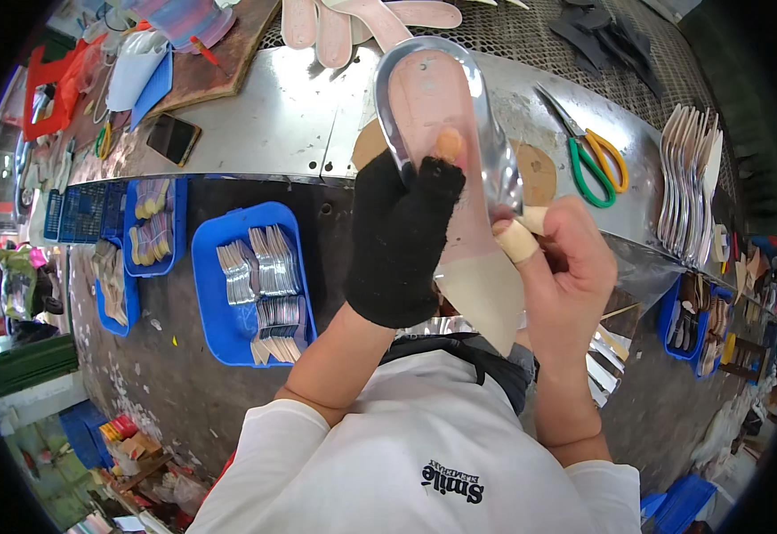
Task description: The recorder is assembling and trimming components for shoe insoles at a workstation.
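A shoe insole (428, 93), pink with a pale pointed toe end, is held up before my chest with its round end away from me. Shiny silver material (498, 147) wraps its rim. My left hand (399, 236), in a black fingerless glove, is closed around the insole with the thumb pressed on its face. My right hand (575, 258) is closed at the insole's right edge, its thumb and forefinger wrapped in beige tape, pinching the silver border there. Its other fingers curl in. Scissors (591, 160) with green and orange handles lie on the metal bench just beyond.
The metal bench top (304, 107) crosses ahead, with a phone (173, 140), pink insoles (333, 36) and black pieces (609, 40). Silver-edged insoles (686, 182) stack at its right. Blue bins (203, 294) with bundled insoles stand left; another bin (670, 316) stands right.
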`<control>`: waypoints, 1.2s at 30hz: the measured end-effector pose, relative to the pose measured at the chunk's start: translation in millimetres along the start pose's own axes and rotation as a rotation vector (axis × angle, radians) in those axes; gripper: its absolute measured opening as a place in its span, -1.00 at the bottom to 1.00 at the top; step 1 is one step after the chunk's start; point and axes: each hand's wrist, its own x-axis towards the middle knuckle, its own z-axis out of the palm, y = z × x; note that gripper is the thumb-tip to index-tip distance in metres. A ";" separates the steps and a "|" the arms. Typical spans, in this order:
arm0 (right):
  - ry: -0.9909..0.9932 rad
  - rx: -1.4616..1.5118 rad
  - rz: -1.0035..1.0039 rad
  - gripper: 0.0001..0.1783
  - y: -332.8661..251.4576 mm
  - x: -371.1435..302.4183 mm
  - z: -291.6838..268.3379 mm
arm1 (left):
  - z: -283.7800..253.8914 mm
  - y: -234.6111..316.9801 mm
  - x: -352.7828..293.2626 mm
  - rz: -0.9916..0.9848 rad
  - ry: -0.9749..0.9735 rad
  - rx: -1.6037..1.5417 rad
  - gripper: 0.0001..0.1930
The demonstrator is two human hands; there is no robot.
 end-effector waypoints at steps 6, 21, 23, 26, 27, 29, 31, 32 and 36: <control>0.107 -0.180 -0.069 -0.82 3.8 20.4 6.8 | 7.7 -9.9 8.2 0.139 0.022 -0.079 -0.52; -0.224 0.151 -0.002 -0.89 29.7 53.7 -9.6 | -0.4 4.2 71.1 0.281 -0.228 0.328 -0.62; -0.269 0.099 -0.016 -0.88 27.5 56.5 -12.6 | -30.2 -37.5 79.4 0.057 -0.400 0.255 -0.55; -0.447 0.165 0.216 -0.84 25.4 60.2 -18.5 | -15.2 -17.7 52.1 0.096 -0.536 -0.048 -0.58; -0.537 0.222 0.302 -0.81 23.2 62.1 -25.0 | -21.1 -20.2 54.0 0.006 -0.583 -0.083 -0.61; -0.575 0.186 0.382 -0.72 11.4 62.1 -40.4 | -30.5 -23.9 55.9 -0.085 -0.607 -0.117 -0.63; -0.444 0.398 0.178 -0.66 9.1 56.2 -47.4 | -27.7 -20.4 55.8 -0.115 -0.619 -0.166 -0.37; -0.440 0.296 0.043 -0.70 8.1 54.0 -45.7 | -27.7 -15.7 48.6 -0.202 -0.549 -0.193 -0.42; -0.422 0.242 0.145 -0.81 38.4 59.6 -49.6 | -28.5 -29.0 49.3 -0.214 -0.510 -0.319 -0.53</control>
